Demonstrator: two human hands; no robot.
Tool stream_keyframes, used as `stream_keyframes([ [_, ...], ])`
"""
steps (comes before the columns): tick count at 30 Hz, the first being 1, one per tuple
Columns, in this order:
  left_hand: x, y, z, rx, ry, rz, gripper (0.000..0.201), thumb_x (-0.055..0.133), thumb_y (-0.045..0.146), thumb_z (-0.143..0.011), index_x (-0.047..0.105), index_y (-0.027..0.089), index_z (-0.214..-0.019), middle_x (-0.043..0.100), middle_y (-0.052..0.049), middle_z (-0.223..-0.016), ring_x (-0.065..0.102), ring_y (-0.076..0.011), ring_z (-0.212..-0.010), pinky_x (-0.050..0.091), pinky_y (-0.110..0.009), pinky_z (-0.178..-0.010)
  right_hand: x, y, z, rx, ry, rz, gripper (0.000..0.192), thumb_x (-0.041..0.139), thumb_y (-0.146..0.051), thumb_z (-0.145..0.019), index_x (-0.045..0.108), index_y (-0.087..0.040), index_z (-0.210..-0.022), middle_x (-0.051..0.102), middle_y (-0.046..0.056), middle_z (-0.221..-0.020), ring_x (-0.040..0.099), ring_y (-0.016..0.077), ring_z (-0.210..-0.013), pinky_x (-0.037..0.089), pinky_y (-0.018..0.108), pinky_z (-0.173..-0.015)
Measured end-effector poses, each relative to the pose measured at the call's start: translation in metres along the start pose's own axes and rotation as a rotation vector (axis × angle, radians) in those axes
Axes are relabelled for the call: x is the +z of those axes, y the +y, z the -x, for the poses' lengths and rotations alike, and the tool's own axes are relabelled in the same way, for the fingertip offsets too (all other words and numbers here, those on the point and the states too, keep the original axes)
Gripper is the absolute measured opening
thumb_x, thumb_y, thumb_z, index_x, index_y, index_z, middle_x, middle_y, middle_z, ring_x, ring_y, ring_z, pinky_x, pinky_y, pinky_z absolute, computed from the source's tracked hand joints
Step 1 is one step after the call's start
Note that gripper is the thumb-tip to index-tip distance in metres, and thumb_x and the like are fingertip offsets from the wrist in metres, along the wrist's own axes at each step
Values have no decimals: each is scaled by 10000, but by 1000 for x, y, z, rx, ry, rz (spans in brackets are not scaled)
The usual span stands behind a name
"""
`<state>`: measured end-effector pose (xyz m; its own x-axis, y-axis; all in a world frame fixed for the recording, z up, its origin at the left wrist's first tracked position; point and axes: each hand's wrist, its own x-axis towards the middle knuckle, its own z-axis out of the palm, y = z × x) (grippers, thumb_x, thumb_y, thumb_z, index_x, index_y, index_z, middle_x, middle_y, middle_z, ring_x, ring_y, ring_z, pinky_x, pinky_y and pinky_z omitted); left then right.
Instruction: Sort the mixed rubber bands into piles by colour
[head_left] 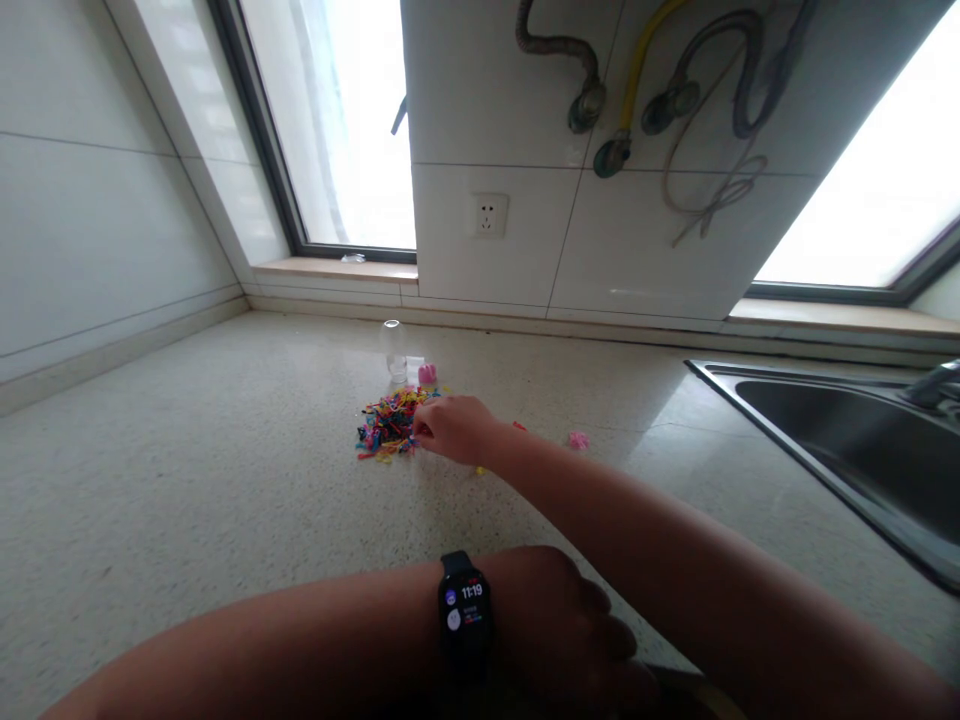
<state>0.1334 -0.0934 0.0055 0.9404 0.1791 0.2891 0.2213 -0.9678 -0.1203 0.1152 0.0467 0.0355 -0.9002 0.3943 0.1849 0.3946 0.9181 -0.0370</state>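
1. Multicoloured small elastic bands [390,423] lie in a loose heap on the speckled stone worktop [187,480], toward its back edge and roughly midway between the left wall and the sink.
2. Reaching across from the right, the right hand [454,428] rests at the right side of the heap, fingers curled down and touching the bands; whether any band is pinched between them cannot be told.
3. Just behind the heap stands a small clear glass jar [393,350], upright, with a pink lid [427,374] lying just beside it on the right.
4. A second small pink piece [577,439] lies apart on the worktop, to the right of the reaching forearm.
5. Near the front edge, the left hand [570,625] lies in shadow, fingers curled loosely; if it holds anything, that is hidden. A black watch [465,605] sits on that wrist.
6. Set into the worktop's right side is a steel sink [840,440]. A white socket [487,214] and several hoses [637,90] are on the tiled back wall, between two bright windows.
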Motion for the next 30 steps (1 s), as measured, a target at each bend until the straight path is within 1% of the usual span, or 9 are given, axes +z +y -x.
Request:
stream_keyframes([
  [5,-1,0,0,-5,9,16,183,470,248,-1004,638,183,-976,587,-8,-741,544,-159,-669,358,-326,-454,-10,9,4,-3,89,-233,162,642,-301,-891,736,-184,-952,718,55,-919,629,163,-845,397,262,-728],
  [9,0,0,0,0,23,36,152,485,235,-997,622,172,-973,586,-1,-750,549,-165,-676,330,-320,-437,-35,30,21,23,255,-458,171,643,-293,-884,724,-145,-911,685,36,-834,558,104,-710,396,240,-683],
  [13,3,-1,0,-15,26,46,125,526,268,-982,617,183,-964,584,14,-740,543,-159,-655,298,-309,-419,-64,72,59,219,362,-626,257,648,-371,-859,708,-124,-891,632,35,-735,503,104,-638,394,243,-596],
  [16,6,-2,0,-13,42,25,124,551,296,-969,607,186,-962,585,15,-741,542,-156,-650,295,-314,-421,-73,109,96,390,409,-690,334,672,-452,-818,704,-126,-886,628,50,-740,497,108,-612,412,252,-565],
  [19,8,-2,1,-1,55,8,94,542,264,-964,590,183,-960,579,19,-735,543,-155,-649,299,-316,-430,-65,138,137,518,434,-672,365,685,-483,-784,703,-132,-882,645,66,-763,506,118,-621,432,264,-569],
  [21,10,-3,1,7,63,5,92,526,257,-970,578,181,-961,574,21,-733,539,-155,-644,299,-317,-439,-52,150,161,585,441,-655,385,690,-497,-772,704,-132,-892,654,70,-769,508,122,-624,432,269,-575],
  [23,12,-4,2,13,66,11,93,509,255,-976,568,183,-967,569,22,-731,532,-153,-636,298,-317,-451,-39,157,180,602,415,-680,397,677,-510,-775,701,-131,-892,670,77,-789,529,129,-647,447,280,-606],
  [26,13,-5,2,17,61,25,99,512,273,-971,555,184,-961,561,22,-730,517,-152,-629,295,-317,-464,-24,163,197,559,305,-686,373,660,-502,-789,696,-140,-874,681,76,-806,565,144,-691,461,297,-659],
  [30,12,-6,1,6,52,31,110,540,282,-949,538,181,-906,545,25,-705,491,-153,-618,288,-319,-457,-16,166,200,546,199,-591,348,645,-468,-811,713,-136,-892,662,55,-759,551,141,-673,425,283,-631],
])
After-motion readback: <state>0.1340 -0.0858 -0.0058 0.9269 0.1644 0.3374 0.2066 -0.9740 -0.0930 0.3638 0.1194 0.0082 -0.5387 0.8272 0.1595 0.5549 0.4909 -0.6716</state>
